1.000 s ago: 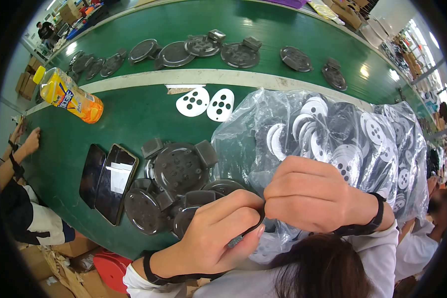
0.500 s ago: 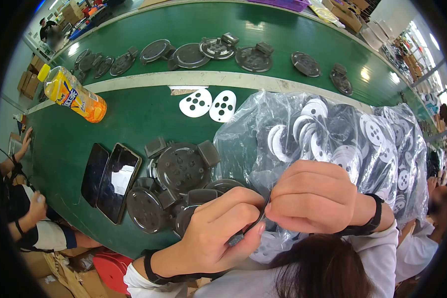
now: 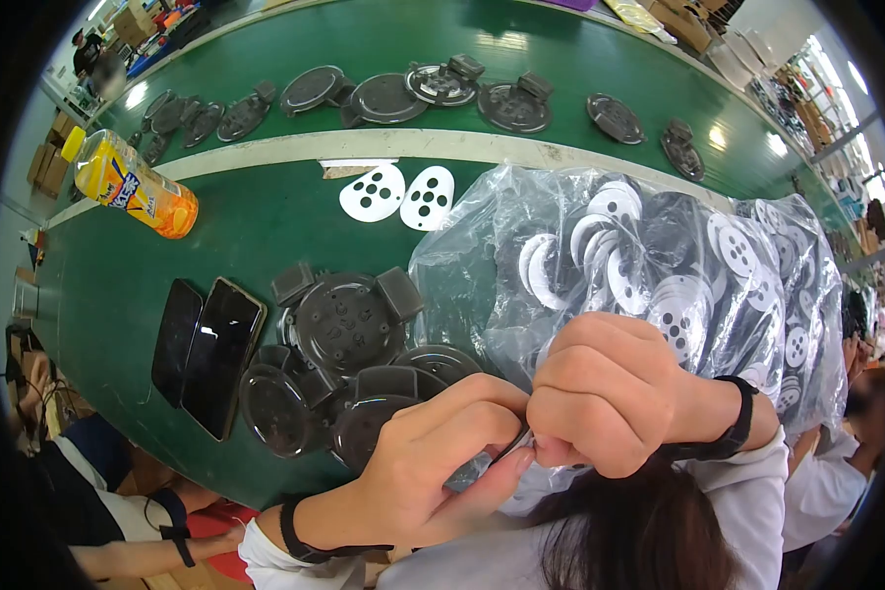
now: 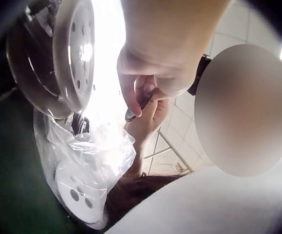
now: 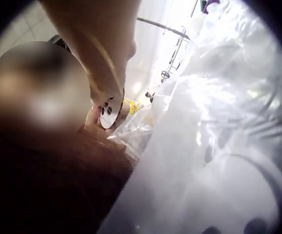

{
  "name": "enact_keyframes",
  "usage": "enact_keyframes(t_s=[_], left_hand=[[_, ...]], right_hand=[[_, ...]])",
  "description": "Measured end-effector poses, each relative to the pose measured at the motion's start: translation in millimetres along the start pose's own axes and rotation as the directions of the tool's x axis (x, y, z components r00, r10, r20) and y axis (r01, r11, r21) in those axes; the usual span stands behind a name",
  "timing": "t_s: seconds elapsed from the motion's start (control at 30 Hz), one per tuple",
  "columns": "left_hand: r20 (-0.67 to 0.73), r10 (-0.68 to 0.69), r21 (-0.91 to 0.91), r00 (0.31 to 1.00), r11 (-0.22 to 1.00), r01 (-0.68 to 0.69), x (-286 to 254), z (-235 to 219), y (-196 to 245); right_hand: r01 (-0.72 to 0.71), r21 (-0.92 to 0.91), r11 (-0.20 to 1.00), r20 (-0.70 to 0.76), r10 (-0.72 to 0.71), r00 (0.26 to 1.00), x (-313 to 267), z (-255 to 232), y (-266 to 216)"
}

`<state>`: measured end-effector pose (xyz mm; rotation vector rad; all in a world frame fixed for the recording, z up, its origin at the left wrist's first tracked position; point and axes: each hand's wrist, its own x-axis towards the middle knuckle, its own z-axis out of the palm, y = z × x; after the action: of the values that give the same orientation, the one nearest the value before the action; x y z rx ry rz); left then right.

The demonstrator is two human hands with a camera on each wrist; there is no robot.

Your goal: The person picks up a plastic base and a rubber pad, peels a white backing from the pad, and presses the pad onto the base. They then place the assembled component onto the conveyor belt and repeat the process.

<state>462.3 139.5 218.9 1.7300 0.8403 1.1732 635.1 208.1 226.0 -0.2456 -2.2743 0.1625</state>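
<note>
Both hands meet over the table's front edge in the head view. My left hand [image 3: 442,457] pinches a thin disc, seen there nearly edge-on, between thumb and fingers. In the right wrist view this holed disc [image 5: 108,115] shows a white face with dark holes; in the left wrist view it looks dark. Against its edge, the fingertips of my right hand [image 3: 605,393] are curled in a pinch. Beside the left hand lies a pile of dark round plastic parts [image 3: 349,324] with block-like tabs. A clear plastic bag [image 3: 472,236] of similar white discs lies beyond the right hand.
Two loose white discs [image 3: 373,194] lie behind the pile. Two phones [image 3: 224,354] and an orange drink bottle [image 3: 133,185] are on the left. More dark round parts [image 3: 390,98] line the green far surface [image 3: 560,49]. Another person's arm [image 3: 133,558] is at lower left.
My right hand has rolled and dropped slightly at the disc's edge, while the left keeps its pinch. The person at left has moved nearer the lower left corner.
</note>
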Motion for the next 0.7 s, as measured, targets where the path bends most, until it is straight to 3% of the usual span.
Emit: enact_keyframes(t_s=[0.13, 0.37, 0.47, 0.53, 0.6, 0.67, 0.7], left_hand=[[0.037, -0.043, -0.108, 0.998, 0.993, 0.047, 1, -1, 2], [0.034, -0.030, -0.140, 0.999, 0.990, 0.034, 0, 0, 3], [0.005, -0.006, -0.109, 1.000, 0.994, 0.006, -1, 1, 1], [-0.049, 0.209, 0.117, 0.977, 0.972, -0.202, 2, -2, -3], [-0.063, 0.208, 0.109, 0.976, 0.974, -0.200, 2, -4, -4], [-0.083, 0.198, 0.104, 0.977, 0.976, -0.189, 1, -7, -2], [-0.081, 0.153, 0.008, 0.985, 0.988, -0.153, 1, -10, 0]], right_hand=[[0.027, 0.061, 0.998, -0.002, -0.027, 1.000, 1, -1, 2], [0.095, 0.069, 0.993, -0.035, -0.093, 0.995, 0, -4, 2], [0.157, 0.061, 0.986, -0.074, -0.152, 0.986, 1, -5, 5], [0.149, 0.068, 0.986, -0.079, -0.144, 0.986, 3, -7, 6], [0.151, 0.080, 0.985, -0.088, -0.144, 0.986, 6, -8, 5], [0.065, 0.201, 0.977, -0.071, -0.052, 0.996, 7, -9, 2], [0.069, 0.204, 0.977, -0.074, -0.055, 0.996, 8, -8, 0]])
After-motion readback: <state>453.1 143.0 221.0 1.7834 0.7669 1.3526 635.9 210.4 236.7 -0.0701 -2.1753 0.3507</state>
